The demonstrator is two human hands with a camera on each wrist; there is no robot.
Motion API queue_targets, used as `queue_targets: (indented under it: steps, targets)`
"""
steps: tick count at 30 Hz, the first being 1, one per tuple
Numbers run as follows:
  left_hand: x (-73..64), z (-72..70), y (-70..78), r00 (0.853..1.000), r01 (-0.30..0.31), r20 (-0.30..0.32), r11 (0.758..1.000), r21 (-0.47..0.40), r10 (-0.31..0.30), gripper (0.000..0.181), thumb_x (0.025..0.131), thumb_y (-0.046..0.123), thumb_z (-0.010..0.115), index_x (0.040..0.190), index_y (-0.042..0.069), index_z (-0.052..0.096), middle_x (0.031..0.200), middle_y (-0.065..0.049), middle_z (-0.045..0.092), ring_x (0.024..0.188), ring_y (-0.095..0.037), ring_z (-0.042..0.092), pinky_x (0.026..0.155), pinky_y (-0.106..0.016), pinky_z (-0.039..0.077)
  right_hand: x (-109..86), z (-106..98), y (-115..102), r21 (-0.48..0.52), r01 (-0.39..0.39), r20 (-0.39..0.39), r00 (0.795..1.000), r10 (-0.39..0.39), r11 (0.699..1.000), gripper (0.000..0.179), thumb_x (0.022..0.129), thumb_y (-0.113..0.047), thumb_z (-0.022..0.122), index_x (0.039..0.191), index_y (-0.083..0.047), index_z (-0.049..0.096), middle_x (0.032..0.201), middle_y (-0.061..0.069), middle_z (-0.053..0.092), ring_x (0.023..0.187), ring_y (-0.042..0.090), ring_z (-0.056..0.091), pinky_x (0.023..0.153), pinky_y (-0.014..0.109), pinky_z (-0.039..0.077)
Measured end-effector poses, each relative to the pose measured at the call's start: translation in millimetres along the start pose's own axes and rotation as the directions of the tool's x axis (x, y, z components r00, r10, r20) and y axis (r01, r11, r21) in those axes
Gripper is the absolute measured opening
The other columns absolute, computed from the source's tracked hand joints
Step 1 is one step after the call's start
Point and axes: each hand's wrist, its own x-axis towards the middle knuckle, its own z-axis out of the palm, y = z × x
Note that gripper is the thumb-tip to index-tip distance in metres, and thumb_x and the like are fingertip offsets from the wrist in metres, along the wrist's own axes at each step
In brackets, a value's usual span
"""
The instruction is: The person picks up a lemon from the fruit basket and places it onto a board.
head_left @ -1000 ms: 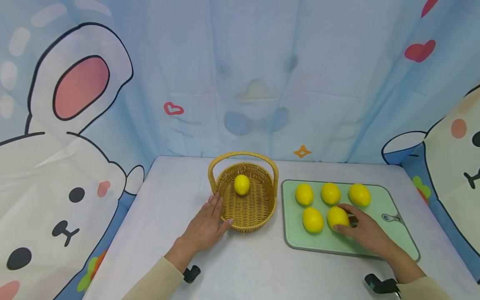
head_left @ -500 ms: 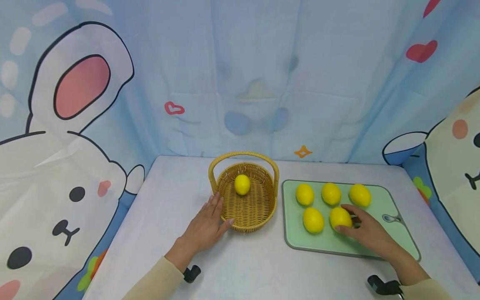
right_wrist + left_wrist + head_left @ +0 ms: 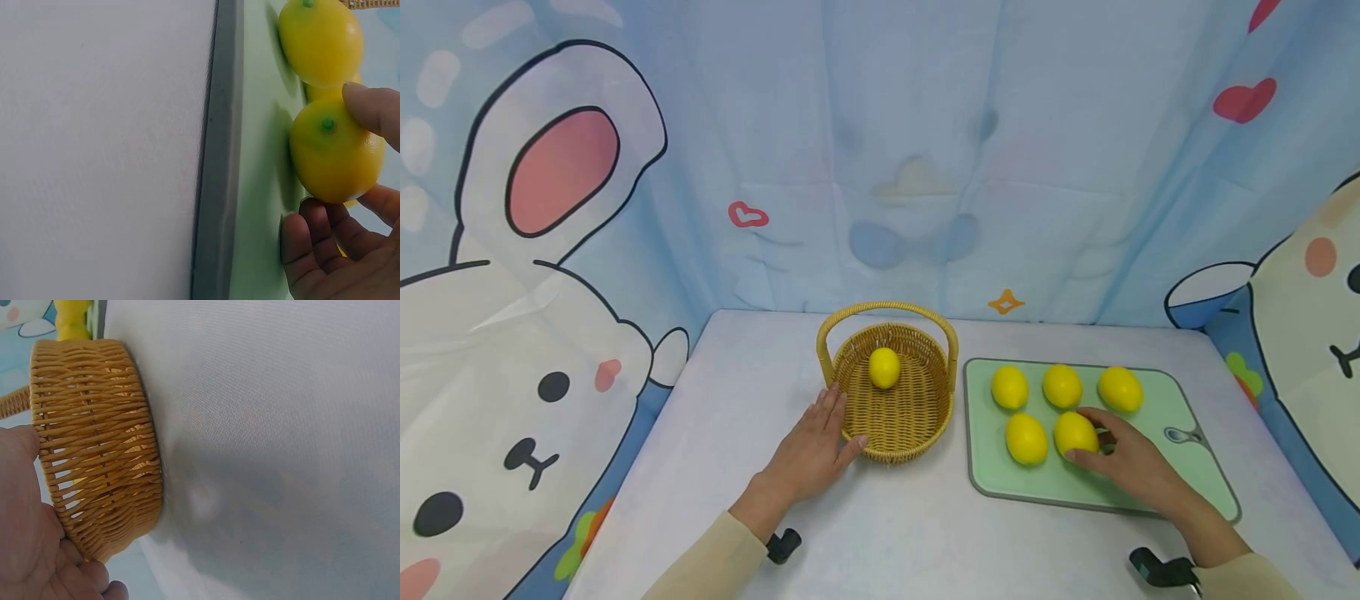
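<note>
My right hand pinches a yellow lemon between thumb and fingers, close over the green cutting board. In the right wrist view this lemon shows its green stem end, with the thumb on top and the fingertips under it. Left of it lies another lemon, and three more, one being a lemon, form the row behind. My left hand rests its straightened fingers against the near left rim of the wicker basket. One lemon sits inside the basket.
The basket's arched handle stands upright over its back. A white cloth covers the table. Behind it hangs a blue cartoon-print curtain. The board has a grey rim and a hanging hole at the right.
My right hand has shifted the held lemon slightly right, then back left to about where it was. The left hand and the basket have not moved.
</note>
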Motion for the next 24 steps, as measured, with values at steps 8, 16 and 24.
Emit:
queue_targets:
  steps: [8,16,24]
  targets:
    - [0.6,-1.8,0.7,1.0,0.002,-0.006,1.0,-0.007,-0.002,0.084,0.112,0.06,0.033,0.167,-0.003,0.02,0.177,-0.019,0.01,0.164,-0.035,0.014,0.133,-0.047,0.021,-1.0,-3.9,-2.6,0.003,-0.029,0.022,0.999,0.029,1.0,0.095,0.096,-0.052,0.075,0.158,0.008,0.034,0.15,0.035,0.046,0.119,0.045,0.056,0.095,0.061,0.052]
    - [1.0,-2.7,0.9,1.0,0.003,-0.003,1.0,-0.011,-0.003,0.084,0.112,0.06,0.032,0.167,-0.002,0.019,0.177,-0.018,0.009,0.164,-0.034,0.013,0.133,-0.047,0.02,-0.8,-6.3,1.1,-0.015,-0.028,0.02,0.999,0.028,1.0,0.095,0.096,-0.051,0.076,0.157,0.009,0.034,0.152,0.036,0.043,0.118,0.043,0.057,0.091,0.055,0.053]
    - [0.6,-1.6,0.5,1.0,0.005,0.0,1.0,-0.019,-0.005,0.084,0.112,0.061,0.032,0.167,-0.002,0.02,0.177,-0.018,0.009,0.164,-0.035,0.013,0.133,-0.047,0.021,-3.2,-9.6,-0.3,-0.023,-0.024,-0.017,1.0,0.024,0.999,0.097,0.095,-0.055,0.075,0.158,0.007,0.034,0.149,0.035,0.045,0.118,0.046,0.056,0.09,0.058,0.054]
